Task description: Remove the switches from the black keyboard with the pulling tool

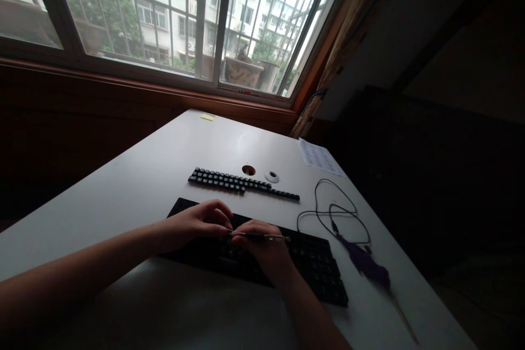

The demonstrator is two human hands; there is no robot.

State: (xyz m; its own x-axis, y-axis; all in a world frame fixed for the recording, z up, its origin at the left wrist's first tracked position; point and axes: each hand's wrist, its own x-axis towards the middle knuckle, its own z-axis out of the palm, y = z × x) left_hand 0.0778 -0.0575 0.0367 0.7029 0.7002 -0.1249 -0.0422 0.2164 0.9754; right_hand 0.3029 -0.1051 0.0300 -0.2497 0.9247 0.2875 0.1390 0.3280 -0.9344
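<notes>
The keyboard (pixel 238 261) lies flat on the counter (pixel 135 175), directly beneath both hands. Its long axis runs left to right and is skewed, so that the right end sits nearer the person than the left end. The body is a black, low rectangular slab; keys are visible at the right end, while the middle is dark and partly covered.

The right hand (pixel 264 243) grasps a slender tool (pixel 258 235). The tool's long axis lies nearly crosswise to the view: the thin tip points left, the twisted, metallic-looking end points right, and a dark grip section lies between. The left hand (pixel 207 221) is curled, with thumb and fingertips at the tool's tip; whether they pinch a small part cannot be told.

Beyond the keyboard, black block-shaped keycaps (pixel 229 180) stand in close rows, stepping down to a single row at the right; this group is skewed in the same direction. Behind them are a round hole (pixel 248 170) and, beside it, a pale ring-shaped cover (pixel 272 176).

To the right, a thin black cable (pixel 320 213) lies in loose loops. Near it rests a duster (pixel 369 268) with a purple, fluffy-looking head; its slim, light-coloured handle points toward the person.
</notes>
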